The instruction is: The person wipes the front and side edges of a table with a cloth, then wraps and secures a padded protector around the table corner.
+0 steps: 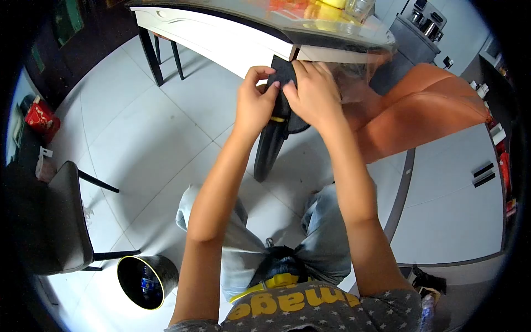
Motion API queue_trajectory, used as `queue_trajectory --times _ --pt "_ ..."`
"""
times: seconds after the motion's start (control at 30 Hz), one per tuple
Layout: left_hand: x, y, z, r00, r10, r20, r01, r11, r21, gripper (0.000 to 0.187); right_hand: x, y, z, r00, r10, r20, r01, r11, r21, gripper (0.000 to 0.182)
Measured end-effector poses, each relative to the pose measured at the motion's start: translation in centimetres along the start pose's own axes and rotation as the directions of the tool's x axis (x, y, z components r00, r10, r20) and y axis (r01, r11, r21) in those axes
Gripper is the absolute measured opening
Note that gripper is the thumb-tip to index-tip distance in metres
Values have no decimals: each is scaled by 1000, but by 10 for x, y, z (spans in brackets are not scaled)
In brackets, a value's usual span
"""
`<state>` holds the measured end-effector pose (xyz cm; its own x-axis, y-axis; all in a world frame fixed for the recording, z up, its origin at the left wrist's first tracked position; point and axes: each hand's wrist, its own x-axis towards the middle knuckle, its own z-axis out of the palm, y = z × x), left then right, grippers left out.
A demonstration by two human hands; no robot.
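Observation:
A black, cloth-like piece (284, 71) lies against the top of the dark table leg (269, 152), just under the table's corner. My left hand (256, 100) is closed at its left edge, with thumb and fingers pinching it. My right hand (314, 91) is closed over its right side, thumb pressed on the front, and the other fingers are partly hidden behind the hand. The lower part of the piece hangs beside the leg below my right hand. A small yellow strip (278, 119) shows across the leg below my left hand.
Above my hands is the white table edge (199, 34) with a clear cover hanging at its right. An orange chair (420, 105) stands close on the right, beside a grey cabinet (453, 205). A dark chair (67, 218) and a black bin (168, 272) are at the left.

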<state>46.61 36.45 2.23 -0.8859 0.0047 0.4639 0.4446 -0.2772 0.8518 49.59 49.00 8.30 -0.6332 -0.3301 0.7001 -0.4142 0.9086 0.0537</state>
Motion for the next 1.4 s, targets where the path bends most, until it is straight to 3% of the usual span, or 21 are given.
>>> queue_trajectory --times 0.13,0.2,0.27,0.3,0.47,0.53,0.67,1.0,1.1,1.17,1.27,1.4 --pt "-8 3 4 999 15 35 -17 999 46 25 -8 -1 -3 999 -34 -25 34 999 10 39" --pt "-3 -1 7 998 37 -44 -34 997 72 25 1 0 1 999 -25 -28 25 1000 -2 34" --pt "4 -7 5 997 47 -56 -42 995 89 26 13 7 12 989 69 131 -56 993 -101 30" --pt "7 -7 4 996 61 -68 -57 996 64 27 19 8 12 967 149 207 -145 989 -36 34" --pt "13 -8 2 997 47 -66 -43 998 53 28 24 7 11 931 231 282 -238 971 -11 36" --pt "12 -14 2 993 94 -78 -92 995 25 27 22 7 12 943 218 250 -241 969 62 35" --pt "7 -12 0 995 43 -89 -45 999 -27 25 17 8 20 984 162 76 -168 982 86 31" --pt "-10 -13 1 995 41 -92 -43 999 -24 24 6 19 12 990 93 109 -116 966 230 32" --pt "-14 -14 6 996 31 -89 -35 998 -53 22 -1 23 15 999 12 45 -25 947 320 38" --pt "-16 -21 6 996 28 -88 -32 999 -44 22 -8 20 17 972 -138 -190 185 948 258 28" --pt "-17 -24 9 993 51 -108 -56 997 -47 22 -9 18 12 994 -75 -82 94 961 261 42" --pt "-12 -15 13 989 74 -127 -78 996 -32 23 -3 23 16 998 -1 -65 9 993 114 40"
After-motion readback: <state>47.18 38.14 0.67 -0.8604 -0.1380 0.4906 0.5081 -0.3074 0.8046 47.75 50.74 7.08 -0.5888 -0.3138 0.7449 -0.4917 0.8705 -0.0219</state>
